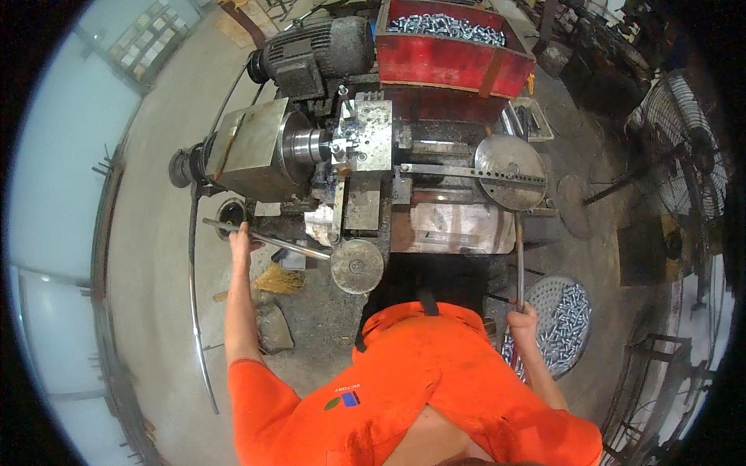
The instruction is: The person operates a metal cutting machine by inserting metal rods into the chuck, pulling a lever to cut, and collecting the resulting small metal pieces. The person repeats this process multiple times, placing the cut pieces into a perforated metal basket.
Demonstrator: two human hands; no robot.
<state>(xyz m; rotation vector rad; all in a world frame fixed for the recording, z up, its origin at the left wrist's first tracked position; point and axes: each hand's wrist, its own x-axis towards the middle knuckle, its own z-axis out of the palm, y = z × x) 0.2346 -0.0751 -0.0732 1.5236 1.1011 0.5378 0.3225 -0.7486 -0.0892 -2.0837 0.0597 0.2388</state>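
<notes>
A small lathe stands in front of me, with a headstock [252, 151], a round spindle chuck [305, 145] and a greasy tool block [367, 136]. My left hand [242, 241] is closed around a steel lever rod [291, 247], which runs to a round metal disc [357, 266] at the machine's front. At the right, my right hand [524, 320] grips the lower end of a second lever rod [520, 252]. That rod hangs from a larger disc [510, 172], crossed by a bar with a row of holes. Whether a workpiece sits in the chuck is too small to tell.
A dark electric motor [322, 54] is behind the headstock. A red bin [451, 62] of small metal parts stands at the back. Beside my right hand is a perforated basket [548, 295] with similar parts. A broom head [280, 279] lies low left; a floor fan [680, 151] stands right.
</notes>
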